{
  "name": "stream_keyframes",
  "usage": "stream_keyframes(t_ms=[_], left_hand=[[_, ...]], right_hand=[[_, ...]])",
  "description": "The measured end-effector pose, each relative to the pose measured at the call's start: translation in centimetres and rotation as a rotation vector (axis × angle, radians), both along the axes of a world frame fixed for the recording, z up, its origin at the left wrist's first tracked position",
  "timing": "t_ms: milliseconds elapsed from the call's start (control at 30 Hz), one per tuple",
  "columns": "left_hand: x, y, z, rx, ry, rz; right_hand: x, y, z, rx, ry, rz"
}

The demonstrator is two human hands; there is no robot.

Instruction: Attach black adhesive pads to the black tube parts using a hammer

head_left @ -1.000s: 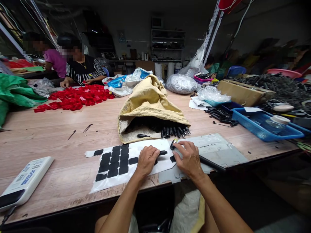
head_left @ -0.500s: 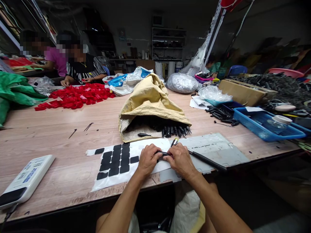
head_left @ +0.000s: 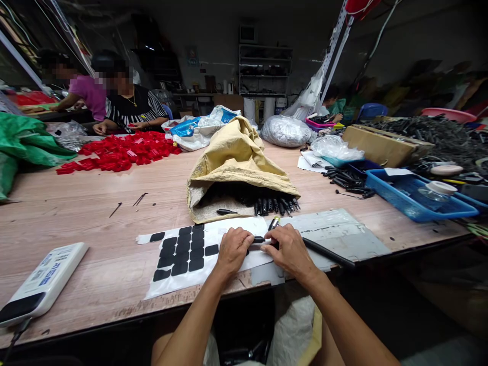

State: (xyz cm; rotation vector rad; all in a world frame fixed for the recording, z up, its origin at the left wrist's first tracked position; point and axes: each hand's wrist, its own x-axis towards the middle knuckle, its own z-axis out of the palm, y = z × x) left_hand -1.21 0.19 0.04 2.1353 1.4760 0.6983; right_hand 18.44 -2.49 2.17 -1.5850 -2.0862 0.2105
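And the bare right hand (head_left: 286, 249) eases back, uncovering the end of the slim black cylindrical piece (head_left: 259, 239)! The bare left hand (head_left: 233, 249) grips it in closed fingers above the flat white sheet (head_left: 214, 233), apparently steadying it alone; right fingers curl, their hold impossible to tell.

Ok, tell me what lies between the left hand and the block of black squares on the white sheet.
In the head view, a lone black square lies on the white sheet between the left hand and the block of black squares.
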Motion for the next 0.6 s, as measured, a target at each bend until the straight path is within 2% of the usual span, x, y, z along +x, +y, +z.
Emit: stream_keyframes(t_ms=[100,200,300,467,600], left_hand=[[0.0,0.0,0.1,0.0,0.015,0.007],[0.0,-0.1,0.2,-0.011,-0.002,0.008],[0.0,-0.1,0.2,-0.014,-0.033,0.011],[0.1,-0.2,0.4,-0.018,-0.039,0.011],[0.0,-0.1,0.3,-0.035,-0.033,0.011]], right_hand=[[1.4,0.1,0.0,0.08,-0.021,-0.041],[3.1,0.6,-0.4,0.159,-0.102,-0.166],[4.2,1.0,-1.3,0.153,-0.189,-0.237],[4.0,1.2,-2.6,0.145,-0.259,-0.289],[3.6,1.2,-2.8,0.155,-0.285,-0.314]])
